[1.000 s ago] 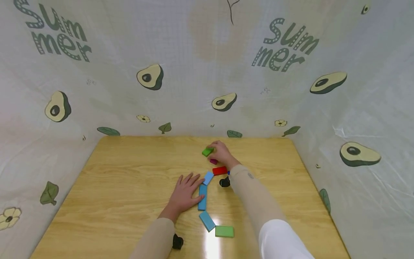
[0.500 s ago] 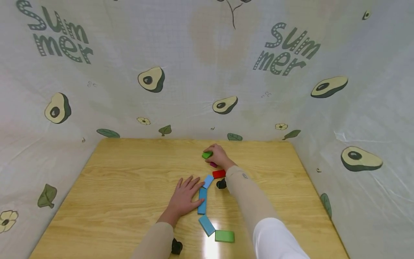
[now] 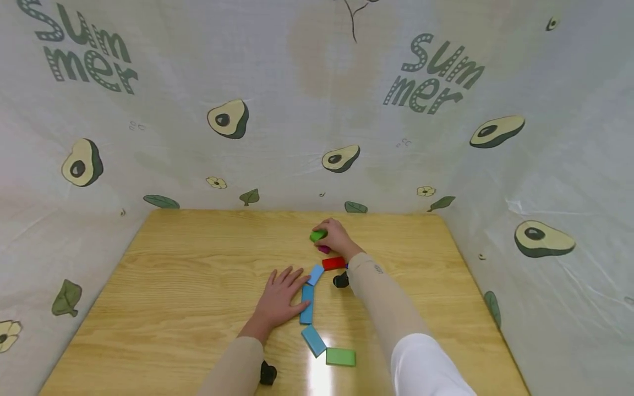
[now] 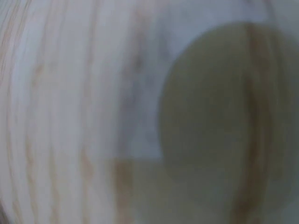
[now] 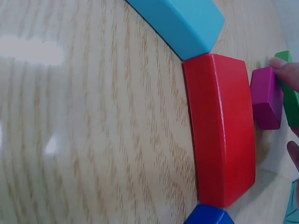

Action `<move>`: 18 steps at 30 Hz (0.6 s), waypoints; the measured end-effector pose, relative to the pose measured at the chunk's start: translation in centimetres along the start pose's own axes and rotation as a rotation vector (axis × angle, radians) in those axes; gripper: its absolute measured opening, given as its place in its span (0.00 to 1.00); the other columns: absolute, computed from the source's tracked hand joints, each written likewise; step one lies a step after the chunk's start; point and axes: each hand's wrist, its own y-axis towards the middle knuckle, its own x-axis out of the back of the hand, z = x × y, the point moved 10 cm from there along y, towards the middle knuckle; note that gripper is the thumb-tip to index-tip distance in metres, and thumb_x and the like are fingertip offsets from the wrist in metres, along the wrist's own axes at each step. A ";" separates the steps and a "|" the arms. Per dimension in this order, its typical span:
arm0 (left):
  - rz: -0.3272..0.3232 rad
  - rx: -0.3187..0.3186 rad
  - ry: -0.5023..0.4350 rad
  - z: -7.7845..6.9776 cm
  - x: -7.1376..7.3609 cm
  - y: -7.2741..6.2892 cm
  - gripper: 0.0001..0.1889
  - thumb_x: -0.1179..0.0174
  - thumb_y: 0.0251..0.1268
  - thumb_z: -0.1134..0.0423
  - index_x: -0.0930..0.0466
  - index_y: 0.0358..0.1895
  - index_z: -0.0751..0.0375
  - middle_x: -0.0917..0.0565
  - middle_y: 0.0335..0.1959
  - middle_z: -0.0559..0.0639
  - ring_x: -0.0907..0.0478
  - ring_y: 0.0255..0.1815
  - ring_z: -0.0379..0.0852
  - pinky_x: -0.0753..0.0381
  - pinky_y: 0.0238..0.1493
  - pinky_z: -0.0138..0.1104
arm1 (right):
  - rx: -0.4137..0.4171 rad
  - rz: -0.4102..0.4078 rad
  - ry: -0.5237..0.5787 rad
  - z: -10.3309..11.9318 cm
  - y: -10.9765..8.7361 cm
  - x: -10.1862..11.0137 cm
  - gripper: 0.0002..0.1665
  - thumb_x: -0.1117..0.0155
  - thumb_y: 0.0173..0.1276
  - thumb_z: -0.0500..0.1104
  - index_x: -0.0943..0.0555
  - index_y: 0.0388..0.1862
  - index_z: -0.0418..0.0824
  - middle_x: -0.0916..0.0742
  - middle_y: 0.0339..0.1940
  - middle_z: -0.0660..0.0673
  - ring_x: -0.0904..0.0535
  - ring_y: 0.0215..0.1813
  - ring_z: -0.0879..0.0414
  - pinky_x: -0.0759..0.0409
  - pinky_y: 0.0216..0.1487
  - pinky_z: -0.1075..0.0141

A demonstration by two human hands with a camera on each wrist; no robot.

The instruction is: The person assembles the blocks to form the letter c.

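Note:
My right hand (image 3: 338, 238) pinches a green block (image 3: 317, 236) near the table's far side. Just below the fingers lies a magenta block (image 3: 324, 249); in the right wrist view, the magenta block (image 5: 266, 97) sits close against the green block (image 5: 291, 106), with a fingertip over its edge. Palm down with fingers spread, my left hand (image 3: 277, 302) rests on the table, its fingertips at a light blue block (image 3: 316, 274) and its thumb on a longer blue block (image 3: 306, 311). The left wrist view is a blur of wood grain.
A red block (image 3: 333, 264) meets the light blue one's upper end, with a dark blue block (image 5: 208, 215) at its other end. Nearer me lie another blue block (image 3: 313, 341) and a green block (image 3: 340, 357). Patterned cloth (image 3: 277, 165) surrounds the wooden table (image 3: 198, 264).
My right hand and the green block it pinches have shifted slightly, closer to the magenta block. My left hand stays in place. The head view has moved a little.

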 end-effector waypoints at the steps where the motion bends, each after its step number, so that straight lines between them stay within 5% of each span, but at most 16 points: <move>1: 0.005 0.002 0.000 0.0 0.0 0.0 0.35 0.52 0.66 0.32 0.38 0.74 0.39 0.39 0.75 0.45 0.49 0.76 0.54 0.56 0.71 0.59 | -0.001 0.000 0.006 0.0 -0.2 0.1 0.24 0.25 0.60 0.44 0.16 0.57 0.46 0.25 0.61 0.42 0.31 0.59 0.46 0.27 0.58 0.55; 12: -0.024 -0.023 -0.015 -0.5 0.7 -0.2 0.35 0.51 0.66 0.33 0.35 0.73 0.43 0.36 0.73 0.48 0.45 0.74 0.57 0.52 0.69 0.61 | 0.015 -0.021 -0.018 0.1 -2.6 1.9 0.22 0.27 0.62 0.44 0.16 0.56 0.47 0.25 0.60 0.42 0.30 0.61 0.47 0.27 0.60 0.57; 18: 0.012 -0.002 0.006 -0.3 0.3 -0.1 0.36 0.52 0.66 0.32 0.38 0.74 0.42 0.38 0.74 0.47 0.48 0.76 0.55 0.56 0.71 0.59 | -0.007 -0.051 0.002 0.1 -4.4 2.7 0.22 0.26 0.60 0.43 0.15 0.55 0.47 0.25 0.59 0.43 0.30 0.58 0.47 0.25 0.57 0.57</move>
